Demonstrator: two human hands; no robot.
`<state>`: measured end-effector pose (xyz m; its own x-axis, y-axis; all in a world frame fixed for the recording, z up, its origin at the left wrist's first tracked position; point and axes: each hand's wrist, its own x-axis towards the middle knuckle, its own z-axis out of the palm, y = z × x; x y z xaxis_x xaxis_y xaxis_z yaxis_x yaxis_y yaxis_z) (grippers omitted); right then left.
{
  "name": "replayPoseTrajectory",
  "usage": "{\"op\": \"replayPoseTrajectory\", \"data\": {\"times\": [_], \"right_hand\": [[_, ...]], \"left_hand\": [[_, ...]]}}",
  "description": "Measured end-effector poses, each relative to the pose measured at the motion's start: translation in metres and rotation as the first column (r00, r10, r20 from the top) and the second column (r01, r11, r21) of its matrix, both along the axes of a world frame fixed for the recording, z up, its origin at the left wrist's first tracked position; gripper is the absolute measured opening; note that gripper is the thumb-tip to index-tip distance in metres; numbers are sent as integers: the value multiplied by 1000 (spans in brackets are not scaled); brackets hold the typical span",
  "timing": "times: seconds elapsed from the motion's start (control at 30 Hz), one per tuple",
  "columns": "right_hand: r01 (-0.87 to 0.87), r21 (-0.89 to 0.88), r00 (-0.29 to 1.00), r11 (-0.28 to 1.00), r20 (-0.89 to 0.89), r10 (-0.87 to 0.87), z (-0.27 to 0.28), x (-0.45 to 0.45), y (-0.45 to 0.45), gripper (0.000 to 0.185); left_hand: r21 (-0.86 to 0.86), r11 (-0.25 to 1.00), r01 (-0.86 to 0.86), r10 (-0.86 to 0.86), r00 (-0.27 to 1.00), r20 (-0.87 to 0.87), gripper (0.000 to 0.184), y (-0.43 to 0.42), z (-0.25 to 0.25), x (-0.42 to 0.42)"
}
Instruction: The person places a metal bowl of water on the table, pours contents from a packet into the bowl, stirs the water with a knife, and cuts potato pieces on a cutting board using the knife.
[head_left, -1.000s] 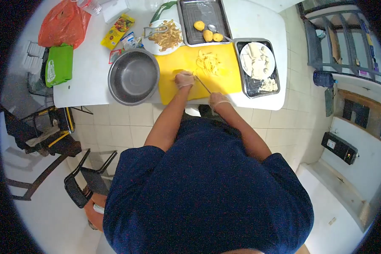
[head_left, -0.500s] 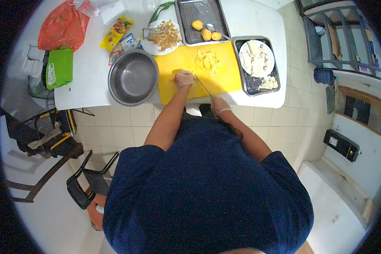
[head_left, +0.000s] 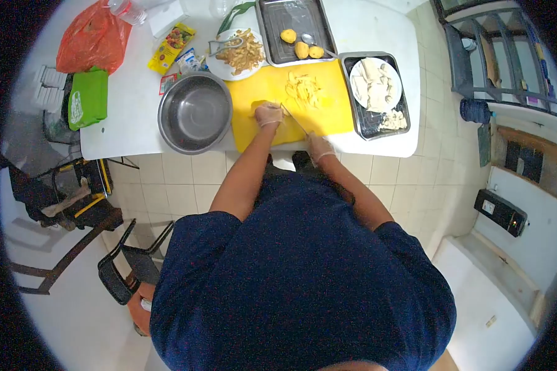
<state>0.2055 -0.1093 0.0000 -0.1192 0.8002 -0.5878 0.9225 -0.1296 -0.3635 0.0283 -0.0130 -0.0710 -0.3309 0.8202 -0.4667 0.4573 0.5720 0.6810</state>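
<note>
My left hand (head_left: 268, 115), in a clear glove, is closed and pressed down on the yellow cutting board (head_left: 247, 89). Whatever lies under its fingers is hidden. In my right hand (head_left: 320, 148), also gloved, is the handle of a knife (head_left: 295, 120). Its blade slants up and left across the board, the tip close to my left fingers. Just beyond the blade lies a loose pile of cut potato strips (head_left: 304, 91).
Left of the board stands a metal bowl (head_left: 195, 114); behind it, a plate of peelings (head_left: 246, 54) with a peeler (head_left: 226, 44). A tray (head_left: 278, 15) holds peeled potatoes (head_left: 301, 51) and a spoon. Another tray (head_left: 368, 131) at right bears a plate of pale slices (head_left: 374, 83).
My right hand has moved slightly up and left with the knife, whose blade now sits at a slightly different angle. My left hand stays almost in place.
</note>
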Motion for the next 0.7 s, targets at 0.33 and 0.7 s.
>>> {"op": "replayPoseTrajectory", "data": {"times": [0.33, 0.7], "right_hand": [[141, 44, 989, 989, -53, -139, -1, 23, -1, 26], [-50, -32, 997, 998, -52, 48, 15, 1, 17, 32]], "left_hand": [[-20, 989, -147, 147, 955, 256, 5, -2, 9, -1], [-411, 736, -538, 461, -45, 886, 16, -2, -34, -5]]}}
